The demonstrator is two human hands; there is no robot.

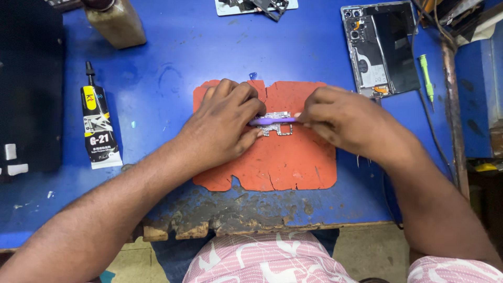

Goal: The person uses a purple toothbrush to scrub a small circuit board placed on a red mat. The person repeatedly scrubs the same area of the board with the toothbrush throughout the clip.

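Note:
A small silver circuit board (277,116) lies on a worn orange mat (293,162) in the middle of the blue workbench. My left hand (222,123) rests on the mat with its fingertips pressing the board's left side. A thin purple tool (272,121) lies across the board; my right hand (340,118) grips its right end, and my left fingers touch its other end. Part of the board is hidden under both hands.
An opened phone (380,47) lies at the back right beside a green screwdriver (425,73). A black and yellow glue tube (97,123) lies at the left. A brown bottle (116,22) stands at the back left. The bench's front edge (236,222) is chipped.

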